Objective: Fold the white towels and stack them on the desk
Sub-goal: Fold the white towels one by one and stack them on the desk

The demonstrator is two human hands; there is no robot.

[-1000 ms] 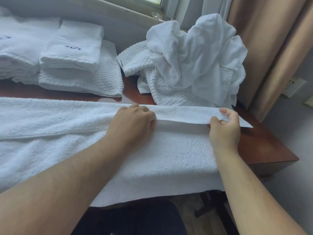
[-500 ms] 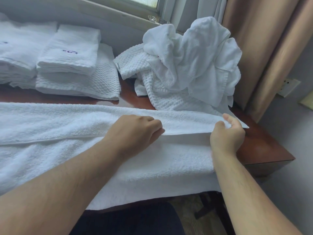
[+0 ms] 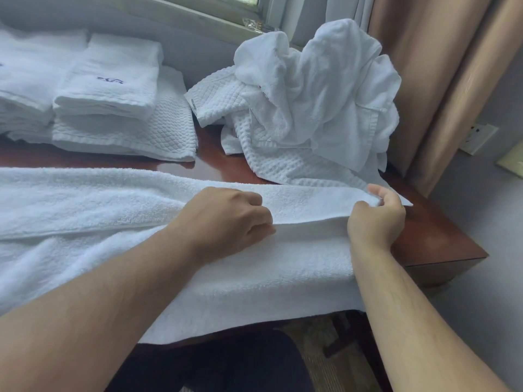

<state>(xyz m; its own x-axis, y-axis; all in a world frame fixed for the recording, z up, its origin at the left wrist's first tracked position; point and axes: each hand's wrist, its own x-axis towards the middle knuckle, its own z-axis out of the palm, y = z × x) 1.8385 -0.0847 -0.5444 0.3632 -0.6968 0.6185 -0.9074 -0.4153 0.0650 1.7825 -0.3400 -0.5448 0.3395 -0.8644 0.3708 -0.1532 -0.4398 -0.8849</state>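
White terry towel (image 3: 297, 267) lies along the brown wooden desk (image 3: 433, 244) beneath you, its folded flap gripped mid-edge by your left hand (image 3: 226, 222) and pinched at the corner by your right hand (image 3: 376, 219); pull it taut and square the edges before pressing flat.

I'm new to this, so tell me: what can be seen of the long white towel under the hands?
The long towel is white, fluffy terry, spread across the dark wooden desk, its near edge hanging over the front. Its far strip is folded toward the person. The left hand holds that folded edge; the right hand pinches its corner.
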